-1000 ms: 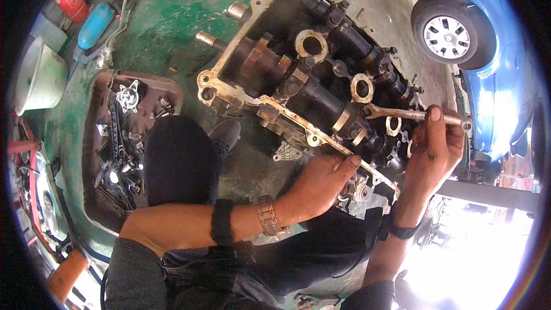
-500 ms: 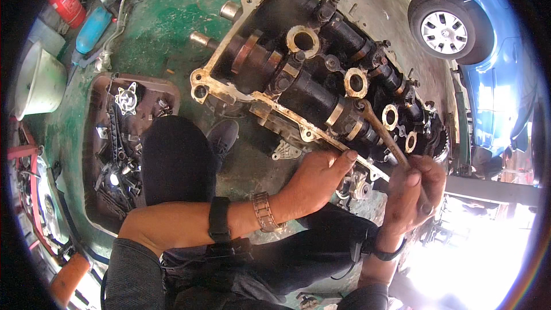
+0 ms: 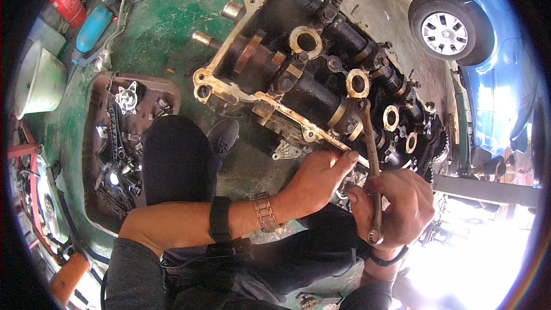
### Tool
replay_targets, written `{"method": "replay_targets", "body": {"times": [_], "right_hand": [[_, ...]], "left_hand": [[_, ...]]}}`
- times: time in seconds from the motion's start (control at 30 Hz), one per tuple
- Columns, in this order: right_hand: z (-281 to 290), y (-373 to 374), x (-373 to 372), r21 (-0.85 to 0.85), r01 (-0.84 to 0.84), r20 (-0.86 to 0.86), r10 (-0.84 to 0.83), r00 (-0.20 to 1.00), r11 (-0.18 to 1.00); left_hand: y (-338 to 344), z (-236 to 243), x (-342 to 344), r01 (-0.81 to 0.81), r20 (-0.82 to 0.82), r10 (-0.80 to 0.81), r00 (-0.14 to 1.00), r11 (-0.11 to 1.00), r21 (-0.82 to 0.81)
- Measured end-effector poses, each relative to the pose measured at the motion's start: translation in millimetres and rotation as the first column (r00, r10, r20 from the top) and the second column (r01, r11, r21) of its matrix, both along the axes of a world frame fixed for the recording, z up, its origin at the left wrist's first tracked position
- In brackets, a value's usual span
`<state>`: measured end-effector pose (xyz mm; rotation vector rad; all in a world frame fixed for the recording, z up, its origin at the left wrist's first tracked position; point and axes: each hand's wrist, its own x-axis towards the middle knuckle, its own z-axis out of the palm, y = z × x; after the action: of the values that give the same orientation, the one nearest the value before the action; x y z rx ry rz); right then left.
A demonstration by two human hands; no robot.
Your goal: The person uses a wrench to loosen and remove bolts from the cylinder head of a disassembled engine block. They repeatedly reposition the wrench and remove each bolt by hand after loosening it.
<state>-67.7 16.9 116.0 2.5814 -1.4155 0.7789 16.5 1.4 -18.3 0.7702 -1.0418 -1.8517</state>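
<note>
Green floor is seen far off to the left, and a blue car is parked on the far right. On the left, lots of small metal bits are kept in a brown tray. Right in the middle, a big engine part is set with its dark, oily insides showing.

A long wrench is held in the right hand, with the fingers curled round its near end. One second ago it was pointed off to the right; now it is swung round, and its handle is pointed to the near side. Its far end is kept at much the same spot, beside a dark round bar. So it seems that a bolt is being turned there, but no bolt can be seen under the wrench.

The near rim is touched by the thumb of the left hand, which is hardly moved at all. Its fingers are mostly hidden, so how tightly the rim is held cannot be told.
</note>
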Motion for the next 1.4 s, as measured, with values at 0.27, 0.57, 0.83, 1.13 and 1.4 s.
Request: {"method": "replay_targets", "body": {"times": [0.27, 0.57, 0.83, 1.13, 1.4], "right_hand": [[7, -21, 7, 0.033, 0.015, -0.016, -0.014, 1.000, 0.999], [0, -33, -1, 0.116, 0.254, 0.229, -0.274, 0.934, 0.960], [-11, -22, -20, 0.282, 0.263, 0.647, -0.385, 0.659, 0.923], [-27, -3, -43, 0.279, 0.177, 0.824, -0.329, 0.461, 0.944], [-37, 18, -44, 0.246, 0.129, 0.839, -0.278, 0.468, 0.961]], "left_hand": [[4, -3, -4, -0.050, -0.076, 0.048, 0.996, 0.998, -0.023], [-3, 11, 10, 0.137, -0.007, -0.138, 0.990, 0.977, 0.165], [-1, 10, 8, 0.145, -0.064, -0.134, 0.989, 0.968, 0.205], [-1, 11, 8, 0.121, -0.016, -0.120, 0.993, 0.981, 0.154], [-2, 11, 7, 0.101, 0.013, -0.104, 0.994, 0.983, 0.154]]}}
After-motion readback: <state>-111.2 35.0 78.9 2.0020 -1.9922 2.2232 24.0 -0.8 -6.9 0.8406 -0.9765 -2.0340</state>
